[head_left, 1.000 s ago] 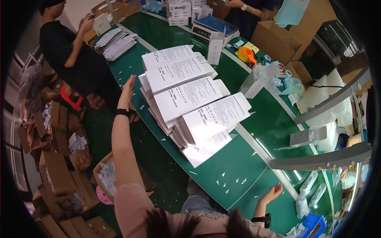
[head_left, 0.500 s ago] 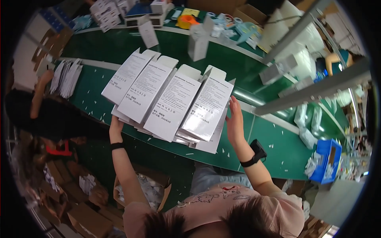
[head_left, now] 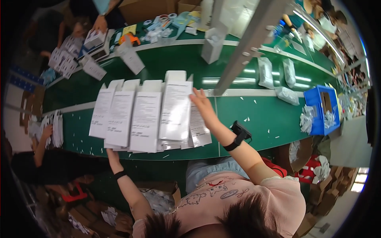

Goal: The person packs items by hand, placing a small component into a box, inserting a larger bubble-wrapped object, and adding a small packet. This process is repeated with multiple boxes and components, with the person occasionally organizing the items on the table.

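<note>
Several white paper boxes (head_left: 176, 113) with printed fronts and raised top flaps lie side by side, slightly overlapping, at the near edge of the green worktable. More flat white cartons (head_left: 200, 131) show beneath them at the right. My left hand (head_left: 112, 155) is at the lower left corner of the pile, its fingers hidden under the boxes. At the right side, my right hand (head_left: 203, 105) has its fingers stretched out, fingertips against or close beside the rightmost box's edge; nothing is gripped in it.
White boxes (head_left: 214, 47) stand on the far green surface. A grey metal post (head_left: 242, 51) rises right of the pile. Clear bags (head_left: 266, 72) and a blue bin (head_left: 323, 111) are farther right. A person's hand (head_left: 47, 131) touches white cartons at left; others work behind.
The whole view has swung, bringing more of the right side in. The pile sits farther left and straighter in the picture. Both hands stay at its sides.
</note>
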{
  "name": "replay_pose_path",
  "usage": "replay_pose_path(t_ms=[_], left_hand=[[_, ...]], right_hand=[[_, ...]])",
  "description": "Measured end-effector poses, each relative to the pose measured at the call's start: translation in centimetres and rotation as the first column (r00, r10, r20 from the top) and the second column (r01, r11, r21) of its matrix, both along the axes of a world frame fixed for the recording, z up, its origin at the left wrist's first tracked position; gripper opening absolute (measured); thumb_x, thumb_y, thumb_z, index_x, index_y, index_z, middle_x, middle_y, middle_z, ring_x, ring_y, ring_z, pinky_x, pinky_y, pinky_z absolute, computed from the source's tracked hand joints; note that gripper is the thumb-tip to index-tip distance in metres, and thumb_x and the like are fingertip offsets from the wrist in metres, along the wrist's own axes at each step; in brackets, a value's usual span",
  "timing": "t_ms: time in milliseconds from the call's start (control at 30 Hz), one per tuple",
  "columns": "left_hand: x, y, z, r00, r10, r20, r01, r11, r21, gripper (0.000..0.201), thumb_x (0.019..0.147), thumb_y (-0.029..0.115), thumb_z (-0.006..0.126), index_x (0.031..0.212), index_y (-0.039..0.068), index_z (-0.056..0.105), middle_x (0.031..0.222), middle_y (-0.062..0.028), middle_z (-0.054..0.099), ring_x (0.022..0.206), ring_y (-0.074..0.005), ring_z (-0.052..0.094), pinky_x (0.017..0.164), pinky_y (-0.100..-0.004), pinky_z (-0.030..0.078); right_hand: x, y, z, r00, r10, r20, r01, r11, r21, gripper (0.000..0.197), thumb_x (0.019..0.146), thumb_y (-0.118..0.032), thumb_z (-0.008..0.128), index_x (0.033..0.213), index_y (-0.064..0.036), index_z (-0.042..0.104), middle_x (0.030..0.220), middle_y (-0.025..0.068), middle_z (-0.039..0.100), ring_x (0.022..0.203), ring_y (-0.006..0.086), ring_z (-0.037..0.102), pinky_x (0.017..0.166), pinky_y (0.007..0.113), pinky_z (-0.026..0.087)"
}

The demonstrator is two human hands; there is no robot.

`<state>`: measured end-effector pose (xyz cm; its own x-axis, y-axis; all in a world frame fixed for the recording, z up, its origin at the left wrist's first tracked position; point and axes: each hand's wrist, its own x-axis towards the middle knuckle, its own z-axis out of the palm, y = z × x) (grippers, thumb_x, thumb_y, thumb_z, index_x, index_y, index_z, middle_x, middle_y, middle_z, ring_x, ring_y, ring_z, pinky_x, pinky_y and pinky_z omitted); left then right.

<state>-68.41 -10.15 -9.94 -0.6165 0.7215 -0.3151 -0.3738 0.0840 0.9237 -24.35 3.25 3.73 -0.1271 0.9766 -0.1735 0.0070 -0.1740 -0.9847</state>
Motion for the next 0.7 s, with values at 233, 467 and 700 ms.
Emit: replay_pose_path(t_ms=[233, 467, 700], left_hand=[[17.2, -1.8, 18.5, 0.422, 0.644, -0.638, -0.307, 0.764, 0.568, 0.029, 0.083, 0.010, 0.051, 0.108, -0.005, 0.049, 0.112, -0.0173, 0.051, 0.103, -0.0243, 0.050, 0.088, -0.0380, 0.042], [43.9, -2.4, 25.3, 0.262, 0.364, -0.894, 0.069, 0.917, 0.394, 0.052, 0.082, 0.030, 0.056, 0.118, -0.004, 0.039, 0.129, -0.0212, 0.033, 0.120, -0.0330, 0.035, 0.096, -0.0466, 0.032], [56.4, -0.7, 22.3, 0.685, -0.191, -0.703, 0.305, 0.952, 0.039, 0.099, 0.064, 0.041, 0.075, 0.132, 0.000, 0.017, 0.132, -0.0195, 0.026, 0.123, -0.0317, 0.029, 0.100, -0.0429, 0.027]], right_hand=[[3.4, 0.8, -0.4, 0.995, -0.052, -0.085, 0.064, 0.988, 0.143, 0.036, 0.087, -0.023, 0.049, 0.101, 0.0085, 0.058, 0.119, 0.0226, 0.051, 0.121, 0.0278, 0.039, 0.099, 0.033, 0.028], [8.5, -1.8, 1.6, 0.889, 0.081, -0.451, -0.116, 0.992, -0.049, 0.032, 0.090, -0.016, 0.043, 0.108, 0.0095, 0.052, 0.110, 0.0150, 0.057, 0.093, 0.0115, 0.052, 0.082, 0.026, 0.041], [24.8, -9.0, 2.2, 0.969, 0.233, -0.077, -0.159, 0.838, 0.522, 0.032, 0.086, -0.009, 0.045, 0.115, 0.0018, 0.052, 0.119, 0.0179, 0.051, 0.109, 0.0295, 0.050, 0.092, 0.033, 0.039]])
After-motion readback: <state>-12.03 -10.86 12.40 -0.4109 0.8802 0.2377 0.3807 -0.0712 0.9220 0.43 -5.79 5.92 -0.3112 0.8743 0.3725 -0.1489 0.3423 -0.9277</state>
